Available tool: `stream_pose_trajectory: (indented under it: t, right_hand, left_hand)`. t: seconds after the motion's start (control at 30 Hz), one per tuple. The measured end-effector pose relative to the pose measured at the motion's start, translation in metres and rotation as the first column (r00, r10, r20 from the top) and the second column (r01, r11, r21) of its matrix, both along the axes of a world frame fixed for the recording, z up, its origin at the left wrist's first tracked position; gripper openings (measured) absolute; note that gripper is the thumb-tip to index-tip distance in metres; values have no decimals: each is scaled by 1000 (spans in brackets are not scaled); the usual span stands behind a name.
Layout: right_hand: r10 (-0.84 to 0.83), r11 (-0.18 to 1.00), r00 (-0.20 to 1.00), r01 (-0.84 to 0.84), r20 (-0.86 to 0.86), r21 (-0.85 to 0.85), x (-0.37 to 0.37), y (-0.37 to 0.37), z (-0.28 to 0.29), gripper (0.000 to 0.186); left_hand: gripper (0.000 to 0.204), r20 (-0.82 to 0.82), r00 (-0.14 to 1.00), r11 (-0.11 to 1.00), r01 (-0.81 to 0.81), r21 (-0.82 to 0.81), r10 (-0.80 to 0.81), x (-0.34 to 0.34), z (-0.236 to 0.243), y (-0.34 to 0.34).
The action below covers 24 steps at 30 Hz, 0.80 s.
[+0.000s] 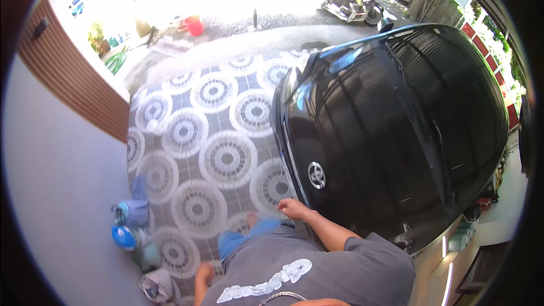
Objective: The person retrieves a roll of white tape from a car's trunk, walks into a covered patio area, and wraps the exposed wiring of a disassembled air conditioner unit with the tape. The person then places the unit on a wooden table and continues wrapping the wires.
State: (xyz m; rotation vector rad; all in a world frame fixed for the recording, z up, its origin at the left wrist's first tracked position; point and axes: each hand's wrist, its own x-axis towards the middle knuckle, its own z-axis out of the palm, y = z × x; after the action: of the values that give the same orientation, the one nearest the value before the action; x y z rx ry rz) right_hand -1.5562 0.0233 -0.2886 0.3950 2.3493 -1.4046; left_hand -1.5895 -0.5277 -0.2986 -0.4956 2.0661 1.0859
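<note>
My left hand point(205, 272) hangs low beside my body over the patterned tile floor point(201, 209), its fingers loosely bent with nothing visible in them. My right hand point(290, 208) is out at the front edge of the black car point(368, 136), its fingers slightly curled and holding nothing that I can see. I cannot tell if it touches the car. Below me show my grey shirt and blue shorts.
Blue containers point(129, 238) and a bundled cloth point(156, 286) line the white wall point(56, 164) on the left. Beyond the tiles are a red bucket point(193, 25), a green hose point(116, 62) and a parked motorcycle with sidecar point(354, 5). Shelved containers point(462, 238) sit at the right.
</note>
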Motion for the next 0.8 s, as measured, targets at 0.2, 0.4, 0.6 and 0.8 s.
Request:
stream_pose_trajectory:
  t: [0.2,0.4,0.6,0.8]
  right_hand:
    - [-160,982,985,165,58,-87,-266,98,81,28]
    - [-512,849,857,495,58,185,-411,188,69,23]
    - [-752,659,659,752,-24,-14,-490,222,79,21]
    - [-949,309,315,934,7,-178,-580,340,34,26]
  left_hand:
    - [31,96,988,985,129,-111,-119,-196,-11,74]
    - [31,126,967,936,249,-248,-223,-454,-27,118]
    - [32,-67,827,694,421,-584,-558,-852,9,261]
    - [28,-638,642,836,548,-6,-425,-1184,76,647]
